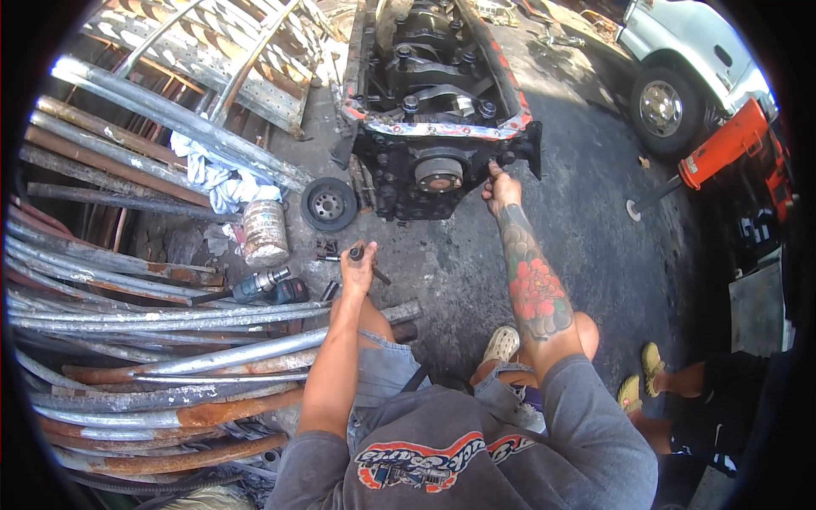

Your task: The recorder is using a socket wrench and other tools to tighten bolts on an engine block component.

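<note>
A greasy black engine block (pixel 387 161) stands ahead of me, its open side up and the crankshaft (pixel 433 93) showing. On its near end face a round crankshaft hub (pixel 439 175) sticks out. My right hand (pixel 503 189) reaches to the right part of that face, fingers closed at a bolt spot; what they pinch is too small to make out. Lower and to the left, apart from the engine, my left hand (pixel 358 274) is wrapped round a ratchet (pixel 356 253), whose dark round head shows above the fist and whose handle pokes out at the right.
A black pulley (pixel 329 204), a rusty can (pixel 265 233), a rag (pixel 225 177) and a cordless impact wrench (pixel 263 287) lie left. Metal pipes (pixel 170 319) fill the left side. Right are an orange jack (pixel 722 144), a white truck (pixel 705 42) and another person's feet (pixel 631 393).
</note>
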`<state>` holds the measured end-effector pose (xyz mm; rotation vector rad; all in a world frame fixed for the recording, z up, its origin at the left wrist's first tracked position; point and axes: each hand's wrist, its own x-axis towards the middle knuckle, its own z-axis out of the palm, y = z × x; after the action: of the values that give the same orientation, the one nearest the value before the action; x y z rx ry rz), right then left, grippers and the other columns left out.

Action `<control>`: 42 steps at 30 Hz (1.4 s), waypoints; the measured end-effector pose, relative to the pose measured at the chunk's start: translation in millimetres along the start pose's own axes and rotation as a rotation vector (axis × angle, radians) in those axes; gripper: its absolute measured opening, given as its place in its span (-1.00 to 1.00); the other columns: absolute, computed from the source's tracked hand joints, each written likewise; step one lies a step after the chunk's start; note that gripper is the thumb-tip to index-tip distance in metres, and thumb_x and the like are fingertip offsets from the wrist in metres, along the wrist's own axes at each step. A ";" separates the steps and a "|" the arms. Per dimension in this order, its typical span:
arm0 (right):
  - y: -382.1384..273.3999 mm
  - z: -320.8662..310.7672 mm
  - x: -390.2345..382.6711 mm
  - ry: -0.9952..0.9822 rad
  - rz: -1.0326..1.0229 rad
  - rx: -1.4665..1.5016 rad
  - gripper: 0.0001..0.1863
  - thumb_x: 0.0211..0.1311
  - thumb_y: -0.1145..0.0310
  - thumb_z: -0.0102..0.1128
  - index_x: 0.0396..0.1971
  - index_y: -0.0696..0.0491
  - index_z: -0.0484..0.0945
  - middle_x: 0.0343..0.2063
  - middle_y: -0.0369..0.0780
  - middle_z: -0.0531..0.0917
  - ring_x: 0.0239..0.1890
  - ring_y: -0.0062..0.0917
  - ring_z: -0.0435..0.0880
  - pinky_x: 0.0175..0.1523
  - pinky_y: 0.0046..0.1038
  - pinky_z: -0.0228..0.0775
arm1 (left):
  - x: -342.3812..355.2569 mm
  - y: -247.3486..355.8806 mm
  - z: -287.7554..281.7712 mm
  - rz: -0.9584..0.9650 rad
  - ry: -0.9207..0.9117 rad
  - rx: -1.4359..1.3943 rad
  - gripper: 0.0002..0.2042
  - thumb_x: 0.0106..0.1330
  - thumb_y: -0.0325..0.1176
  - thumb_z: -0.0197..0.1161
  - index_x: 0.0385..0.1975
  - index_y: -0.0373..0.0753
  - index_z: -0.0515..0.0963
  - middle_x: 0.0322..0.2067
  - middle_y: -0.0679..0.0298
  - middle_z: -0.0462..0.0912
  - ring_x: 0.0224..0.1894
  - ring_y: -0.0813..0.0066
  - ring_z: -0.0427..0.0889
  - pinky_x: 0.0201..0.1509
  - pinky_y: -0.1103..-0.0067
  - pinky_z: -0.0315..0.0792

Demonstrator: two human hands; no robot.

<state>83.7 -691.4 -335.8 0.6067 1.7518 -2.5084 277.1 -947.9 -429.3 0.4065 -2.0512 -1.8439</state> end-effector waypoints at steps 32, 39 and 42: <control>16.9 -2.2 -5.0 -0.114 0.249 0.317 -0.51 0.24 -0.14 0.06 -0.41 0.07 0.41 -0.59 -0.35 0.30 -0.65 -0.65 0.17 -0.59 -0.58 -0.05 | -10.6 2.1 -10.5 -0.025 -0.033 -0.021 -0.70 0.25 -0.31 0.19 -0.70 -0.31 0.41 -0.74 0.35 0.39 -0.66 0.59 0.37 -0.55 0.59 0.26; 23.6 11.8 -3.6 -0.104 0.085 0.102 -0.73 0.18 0.17 0.22 -0.40 0.07 0.44 -0.57 -0.30 0.36 -0.67 -0.64 0.21 -0.64 -0.58 -0.03 | -10.7 -6.9 -17.2 -0.025 -0.037 -0.093 -0.69 0.26 -0.32 0.17 -0.71 -0.30 0.39 -0.76 0.34 0.38 -0.67 0.60 0.36 -0.56 0.60 0.26; 19.3 17.1 -15.5 -0.079 0.088 0.143 -0.64 0.18 0.05 0.19 -0.39 0.08 0.44 -0.48 -0.26 0.38 -0.65 -0.62 0.23 -0.64 -0.57 -0.03 | -13.3 -2.7 -15.4 -0.034 -0.040 -0.076 -0.69 0.26 -0.32 0.17 -0.71 -0.29 0.39 -0.76 0.34 0.38 -0.67 0.59 0.36 -0.55 0.60 0.25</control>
<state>97.4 -717.1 -343.0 0.5689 1.4959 -2.5749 295.8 -956.1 -431.5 0.3889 -2.0049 -1.9578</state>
